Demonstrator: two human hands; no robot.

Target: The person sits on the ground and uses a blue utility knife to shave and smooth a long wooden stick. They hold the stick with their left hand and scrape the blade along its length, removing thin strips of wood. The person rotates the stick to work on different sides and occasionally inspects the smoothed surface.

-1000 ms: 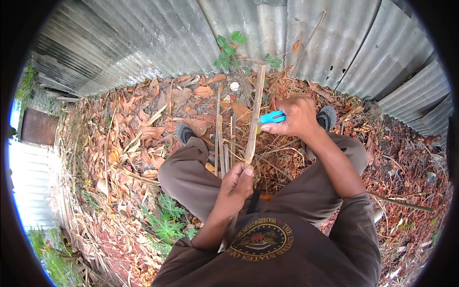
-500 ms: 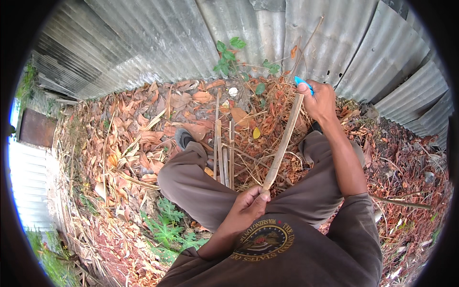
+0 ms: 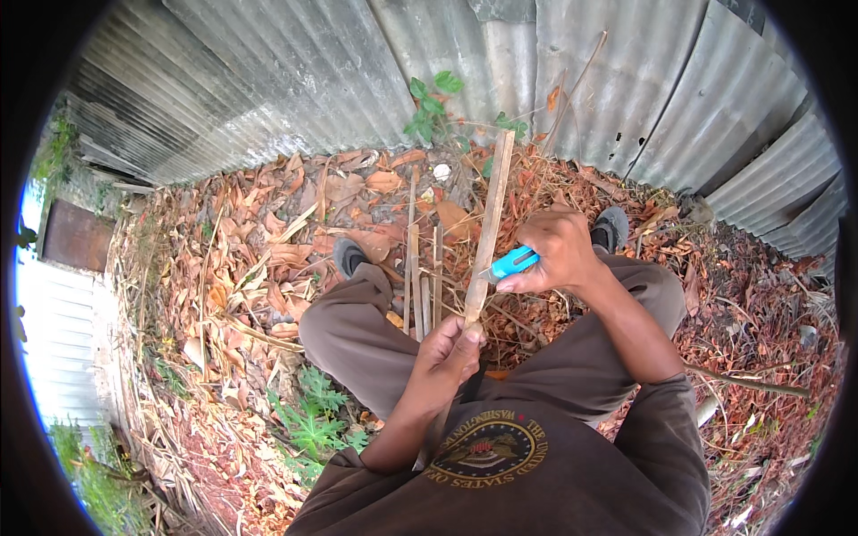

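Note:
My left hand is closed round the lower end of a narrow wooden strip, which slants up and away from me between my knees. In my right hand is a blue-handled utility knife. Its short blade meets the strip's right side, a little above my left hand. Several thinner wooden strips lie on the ground just left of the held one, between my feet.
Corrugated metal sheets form a fence ahead. Dry brown leaves and twigs cover the ground. A small vine grows by the fence, and a leafy green plant stands left of my leg. A thin branch lies at right.
My right hand has come down and left with the knife, from the strip's far end to near my left hand. The strip now points more steeply ahead, its far end shifted left.

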